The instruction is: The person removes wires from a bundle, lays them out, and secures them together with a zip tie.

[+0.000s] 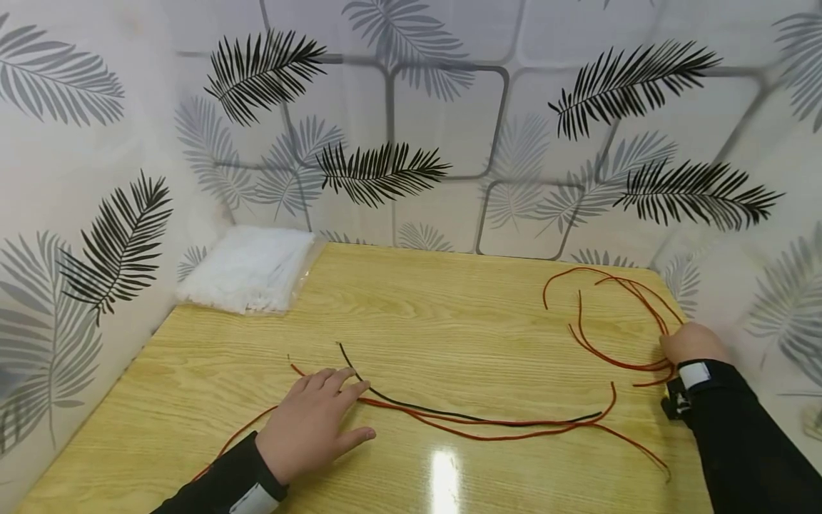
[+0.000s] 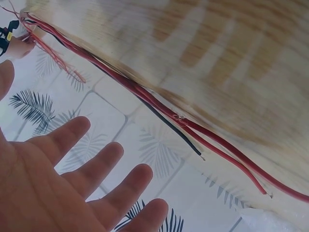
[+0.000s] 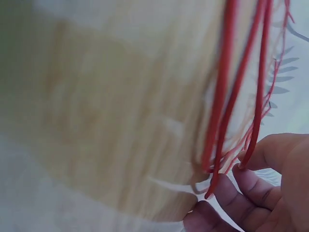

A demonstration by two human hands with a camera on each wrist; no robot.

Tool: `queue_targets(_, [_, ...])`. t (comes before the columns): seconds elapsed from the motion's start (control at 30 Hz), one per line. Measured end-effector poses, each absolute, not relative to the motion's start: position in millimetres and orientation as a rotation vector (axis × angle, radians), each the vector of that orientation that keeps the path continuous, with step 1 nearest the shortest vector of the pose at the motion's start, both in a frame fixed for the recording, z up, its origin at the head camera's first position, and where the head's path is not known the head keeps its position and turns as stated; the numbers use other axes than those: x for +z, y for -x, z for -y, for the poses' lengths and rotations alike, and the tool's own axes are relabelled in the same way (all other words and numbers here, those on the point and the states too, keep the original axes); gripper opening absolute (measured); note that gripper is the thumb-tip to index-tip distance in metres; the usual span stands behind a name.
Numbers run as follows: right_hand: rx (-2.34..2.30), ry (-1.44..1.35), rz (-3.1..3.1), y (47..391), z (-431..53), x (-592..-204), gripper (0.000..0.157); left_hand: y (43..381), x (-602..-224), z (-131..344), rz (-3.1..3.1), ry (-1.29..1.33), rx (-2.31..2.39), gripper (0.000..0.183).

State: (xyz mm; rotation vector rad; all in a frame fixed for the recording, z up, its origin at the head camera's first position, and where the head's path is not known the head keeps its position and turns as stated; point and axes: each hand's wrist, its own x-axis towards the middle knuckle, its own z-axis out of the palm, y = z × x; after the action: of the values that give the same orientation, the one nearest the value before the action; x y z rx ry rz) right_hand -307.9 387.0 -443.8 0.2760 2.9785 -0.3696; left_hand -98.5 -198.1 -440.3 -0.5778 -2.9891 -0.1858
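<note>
My left hand [image 1: 315, 425] hovers over the left part of a loose bundle at the middle front, fingers straight and slightly spread. That bundle has red wires [image 1: 488, 437] and one black wire [image 2: 185, 140] with a bare tip. In the left wrist view the palm stands apart from them. At the table's right edge my right hand [image 1: 696, 344] has its fingers curled at a second group of curved red wires [image 1: 626, 364]. The right wrist view has the thumb and a finger pinching a red wire [image 3: 262, 82], with other wire ends beside the fingertips.
The wood-grain table [image 1: 437, 321] meets a leaf-patterned curtain [image 1: 443, 207] at its back and sides. A clear plastic bag [image 1: 250, 268] of white pieces lies at the back left. Another red wire [image 1: 240, 430] runs beside the left forearm toward the front.
</note>
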Motion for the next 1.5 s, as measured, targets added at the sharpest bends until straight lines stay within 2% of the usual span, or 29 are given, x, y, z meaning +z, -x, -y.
queue_targets(0.2, [-0.506, -0.324, -3.026, 302, -386, -438, 0.051, 98, -440, 196, 2.984, 0.56, -0.166, 0.069])
queue_targets(0.43, [-0.863, -0.403, -3.115, 295, -370, -427, 0.049, 97, -438, 193, 2.996, 0.56, -0.195, 0.069])
queue_targets(0.57, [-1.105, -0.345, -3.121, 293, -350, -412, 0.046, 96, -437, 191, 2.992, 0.567, -0.204, 0.069])
queue_targets(0.73, [-1.322, -0.036, -3.119, 278, -307, -390, 0.043, 95, -436, 191, 2.975, 0.582, -0.208, 0.068])
queue_targets(0.9, [-1.223, 0.367, -3.116, 245, -247, -379, 0.032, 93, -436, 190, 2.953, 0.593, -0.203, 0.068])
queue_targets(1.03, [-0.979, 0.62, -3.107, 218, -198, -389, 0.013, 93, -436, 190, 2.948, 0.597, -0.213, 0.068])
queue_targets(1.13, [-0.785, 0.799, -3.075, 199, -163, -404, 0.006, 92, -437, 190, 2.946, 0.596, -0.227, 0.068])
queue_targets(1.3, [-0.569, 1.034, -2.999, 171, -115, -426, 0.007, 92, -440, 191, 2.943, 0.592, -0.233, 0.068])
queue_targets(1.5, [-0.53, 1.12, -2.869, 156, -79, -430, 0.004, 91, -439, 191, 2.937, 0.579, -0.232, 0.067])
